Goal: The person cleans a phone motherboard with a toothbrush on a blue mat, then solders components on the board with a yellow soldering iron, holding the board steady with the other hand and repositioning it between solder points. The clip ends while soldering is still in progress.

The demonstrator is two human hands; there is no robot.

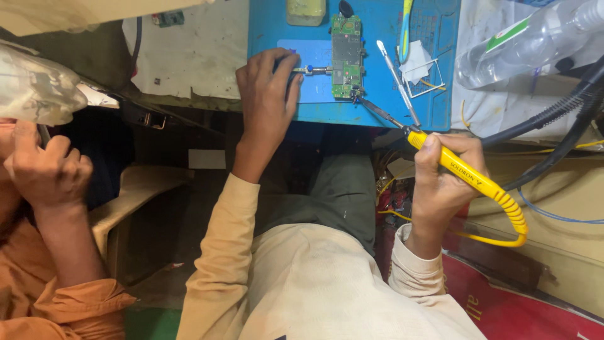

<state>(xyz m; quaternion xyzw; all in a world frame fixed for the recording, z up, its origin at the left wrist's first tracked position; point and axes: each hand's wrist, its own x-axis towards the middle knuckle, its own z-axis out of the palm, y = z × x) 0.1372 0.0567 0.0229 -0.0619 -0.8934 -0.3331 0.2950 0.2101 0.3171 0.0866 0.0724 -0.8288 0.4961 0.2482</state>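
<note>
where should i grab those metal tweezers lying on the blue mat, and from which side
Take the slim metal tweezers around the middle of the shaft, coming from above with fingers pinching across their narrow width. They lie flat on the blue work mat, running diagonally. Their near end lies close to the tip of the yellow-handled soldering iron in the right hand, so probably approach from the far end.

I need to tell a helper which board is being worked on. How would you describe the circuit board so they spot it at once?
Find the blue work mat at the top of the view. On it, just right of the left hand, lies the green circuit board, long and upright. It is the only green thing there, and the tip of the yellow soldering iron in the right hand reaches its lower corner.
</note>
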